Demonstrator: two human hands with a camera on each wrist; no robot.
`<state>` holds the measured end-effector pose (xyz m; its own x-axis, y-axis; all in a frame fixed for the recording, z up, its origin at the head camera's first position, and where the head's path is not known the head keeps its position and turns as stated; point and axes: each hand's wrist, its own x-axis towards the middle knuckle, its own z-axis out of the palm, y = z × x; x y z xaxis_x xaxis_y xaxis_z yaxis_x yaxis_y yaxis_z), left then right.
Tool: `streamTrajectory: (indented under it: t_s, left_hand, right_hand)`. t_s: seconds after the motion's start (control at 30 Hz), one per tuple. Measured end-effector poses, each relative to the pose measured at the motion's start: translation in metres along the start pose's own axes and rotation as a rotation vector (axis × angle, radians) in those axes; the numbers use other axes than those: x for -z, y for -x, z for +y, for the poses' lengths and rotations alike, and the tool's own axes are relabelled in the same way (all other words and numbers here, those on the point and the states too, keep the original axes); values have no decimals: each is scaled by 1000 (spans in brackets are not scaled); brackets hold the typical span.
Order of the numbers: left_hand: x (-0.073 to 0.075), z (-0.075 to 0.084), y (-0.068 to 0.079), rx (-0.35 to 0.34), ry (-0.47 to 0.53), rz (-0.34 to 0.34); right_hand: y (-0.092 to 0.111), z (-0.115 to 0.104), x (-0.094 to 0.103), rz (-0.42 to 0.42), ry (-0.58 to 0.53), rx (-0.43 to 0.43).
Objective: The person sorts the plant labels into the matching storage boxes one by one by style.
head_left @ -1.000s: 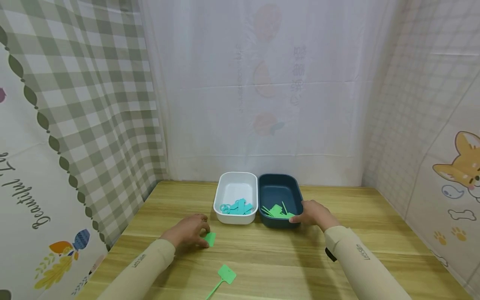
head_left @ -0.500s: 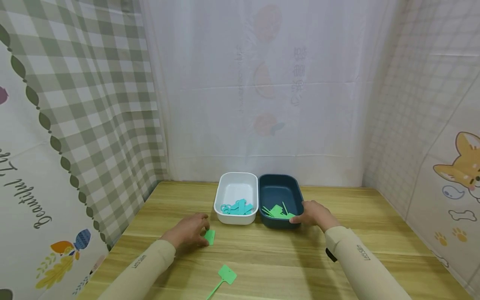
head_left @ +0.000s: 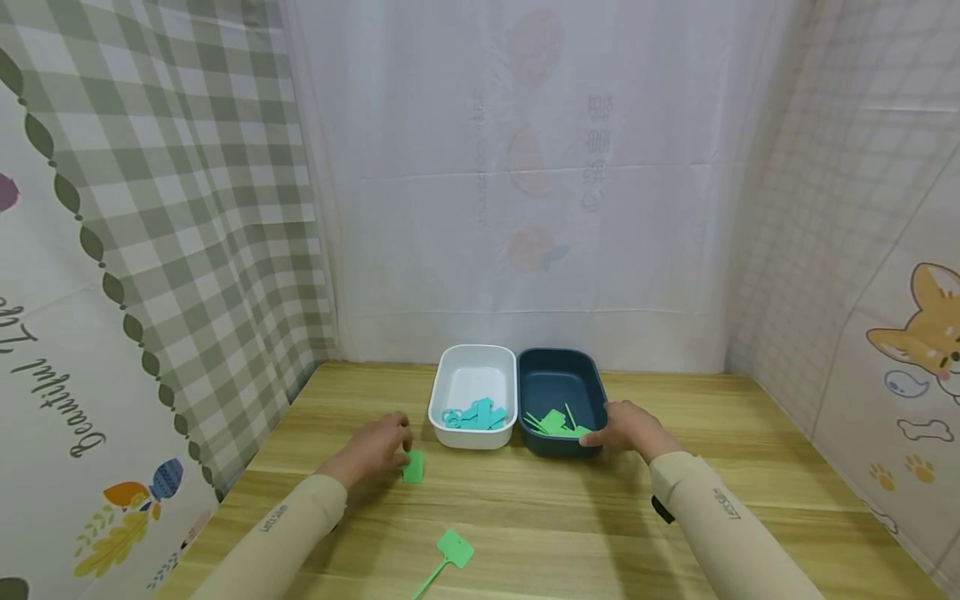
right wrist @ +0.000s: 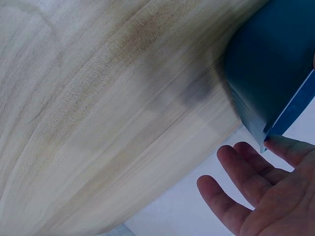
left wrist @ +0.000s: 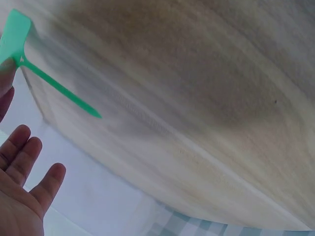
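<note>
My left hand (head_left: 372, 450) pinches a green plant label (head_left: 413, 467) by its flat head, between thumb and finger. In the left wrist view the label's pointed stem (left wrist: 64, 91) sticks out freely above the table, and the other fingers are spread. At the right, my right hand (head_left: 628, 427) holds the front right corner of a dark blue box (head_left: 558, 371), thumb at the front rim and a fingertip at the edge. Several green plant labels (head_left: 553, 423) lie inside that box. Another green plant label (head_left: 454, 547) lies flat near the table's front.
Against the blue box's left side stands a white box (head_left: 472, 367) with several flat teal pieces (head_left: 478, 414), some ring-shaped. Both boxes stand on a wooden table (head_left: 540, 517). A white curtain (head_left: 450, 275) hangs behind, a checked cloth (head_left: 225, 208) at the left.
My left hand has moved slightly away from me and to the left, taking the pinched plant label with it. The right hand and both boxes have stayed put.
</note>
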<state>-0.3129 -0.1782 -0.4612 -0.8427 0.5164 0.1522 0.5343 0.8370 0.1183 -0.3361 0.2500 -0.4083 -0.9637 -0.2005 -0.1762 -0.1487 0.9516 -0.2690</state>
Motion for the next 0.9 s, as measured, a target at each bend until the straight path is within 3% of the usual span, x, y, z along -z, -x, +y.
streamTrajectory:
  t_s: [0.33, 0.6, 0.9]
  left_hand:
    - [17, -10, 1, 29, 121, 8]
    - [27, -16, -4, 51, 36, 99]
    - [47, -19, -18, 55, -45, 203]
  right_hand:
    - [0, 1, 1, -6, 8, 7]
    - [-1, 1, -1, -5, 5, -3]
    - [-1, 1, -1, -1, 0, -1]
